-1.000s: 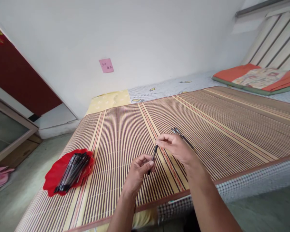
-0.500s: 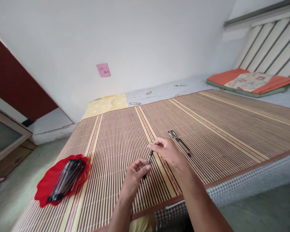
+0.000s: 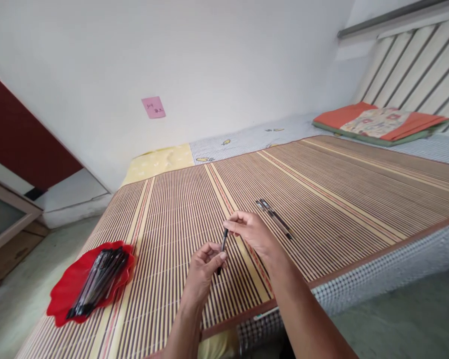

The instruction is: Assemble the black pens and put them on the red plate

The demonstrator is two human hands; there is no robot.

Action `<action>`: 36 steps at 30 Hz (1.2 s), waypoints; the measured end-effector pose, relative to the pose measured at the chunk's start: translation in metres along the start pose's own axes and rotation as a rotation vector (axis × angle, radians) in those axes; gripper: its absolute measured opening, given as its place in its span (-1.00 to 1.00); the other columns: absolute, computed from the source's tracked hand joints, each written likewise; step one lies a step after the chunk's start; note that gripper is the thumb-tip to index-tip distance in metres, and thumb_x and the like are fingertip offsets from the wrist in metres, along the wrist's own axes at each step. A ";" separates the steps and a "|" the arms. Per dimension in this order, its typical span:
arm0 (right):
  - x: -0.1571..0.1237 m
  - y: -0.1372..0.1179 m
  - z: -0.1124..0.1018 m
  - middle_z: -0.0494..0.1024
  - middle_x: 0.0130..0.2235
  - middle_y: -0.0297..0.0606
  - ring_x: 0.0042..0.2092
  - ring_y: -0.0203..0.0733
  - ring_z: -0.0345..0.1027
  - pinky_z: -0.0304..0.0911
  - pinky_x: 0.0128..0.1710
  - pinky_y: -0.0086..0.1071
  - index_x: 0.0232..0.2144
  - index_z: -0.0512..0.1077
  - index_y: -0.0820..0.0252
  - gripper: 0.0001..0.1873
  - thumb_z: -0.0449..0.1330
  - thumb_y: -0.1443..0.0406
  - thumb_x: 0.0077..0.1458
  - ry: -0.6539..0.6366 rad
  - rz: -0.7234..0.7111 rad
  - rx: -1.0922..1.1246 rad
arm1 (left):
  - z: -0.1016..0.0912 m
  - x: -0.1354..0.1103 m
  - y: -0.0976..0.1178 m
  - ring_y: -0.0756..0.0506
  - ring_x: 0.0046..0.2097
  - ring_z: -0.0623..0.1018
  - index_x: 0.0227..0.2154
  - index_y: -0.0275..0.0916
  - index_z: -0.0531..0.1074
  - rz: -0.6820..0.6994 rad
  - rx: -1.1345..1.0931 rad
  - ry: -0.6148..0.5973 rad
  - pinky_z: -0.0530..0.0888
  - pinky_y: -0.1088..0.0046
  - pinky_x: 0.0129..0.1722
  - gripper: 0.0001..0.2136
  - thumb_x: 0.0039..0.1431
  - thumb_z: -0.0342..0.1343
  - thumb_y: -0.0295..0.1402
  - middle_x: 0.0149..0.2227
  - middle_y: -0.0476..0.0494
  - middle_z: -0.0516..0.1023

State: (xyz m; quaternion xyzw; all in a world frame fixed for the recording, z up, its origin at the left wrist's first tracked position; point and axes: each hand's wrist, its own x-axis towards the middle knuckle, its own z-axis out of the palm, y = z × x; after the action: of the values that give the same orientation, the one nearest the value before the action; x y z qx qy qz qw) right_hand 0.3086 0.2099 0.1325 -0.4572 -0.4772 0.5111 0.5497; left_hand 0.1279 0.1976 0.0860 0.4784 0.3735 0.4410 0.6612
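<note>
Both of my hands pinch one thin black pen (image 3: 222,248) above a striped bamboo mat (image 3: 322,199). My left hand (image 3: 204,267) grips the pen's lower part with closed fingers. My right hand (image 3: 252,233) pinches its upper end. Two black pens (image 3: 274,218) lie side by side on the mat just beyond my right hand. At the left, a red scalloped plate (image 3: 65,294) holds a bundle of several black pens (image 3: 97,281).
The mat covers a bed against a white wall with a pink note (image 3: 153,106). A folded orange and patterned blanket (image 3: 377,122) lies at the far right. The bed's front edge (image 3: 359,286) drops to a grey floor. A dark red cabinet (image 3: 22,144) stands at the left.
The view has drifted, so everything sits slightly further left. My hands keep the same pinch on the pen, now a little lower and closer together.
</note>
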 end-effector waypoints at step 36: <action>0.026 0.049 -0.055 0.47 0.22 0.15 0.35 0.28 0.10 0.03 0.23 0.06 0.01 0.53 0.38 -0.67 0.14 0.30 0.30 0.390 0.175 -1.384 | -0.006 0.003 -0.002 0.02 -0.49 0.40 -0.42 -0.22 0.43 0.035 0.130 0.212 0.29 0.52 -0.46 -0.66 0.00 0.39 -0.09 -0.56 0.06 0.45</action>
State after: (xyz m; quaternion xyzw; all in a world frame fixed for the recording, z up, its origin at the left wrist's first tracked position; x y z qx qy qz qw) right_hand 0.3575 0.2381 0.0791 -0.8197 -0.5463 0.0430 0.1666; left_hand 0.1243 0.2019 0.0821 0.4774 0.4607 0.4752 0.5780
